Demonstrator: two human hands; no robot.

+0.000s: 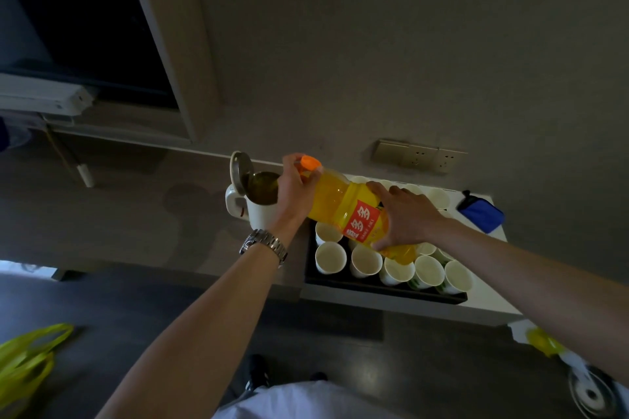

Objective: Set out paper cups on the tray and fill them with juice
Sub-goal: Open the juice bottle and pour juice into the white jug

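Note:
A large bottle of orange juice [340, 204] with a red label and an orange cap [311, 161] is held tilted above a black tray [384, 289]. My right hand [405, 214] grips the bottle's body around the label. My left hand [294, 187], with a metal watch on its wrist, holds the bottle's neck with its fingers at the cap. Several white paper cups [366, 261] stand upright and look empty on the tray, in rows under and behind the bottle. Part of the cups is hidden by the bottle and my right hand.
A white electric kettle [258, 211] with its lid open stands just left of the tray on the white counter [408, 304]. A blue pouch [480, 213] lies at the counter's far right. Wall sockets [420, 155] sit above. A yellow bag [27, 357] lies on the floor at left.

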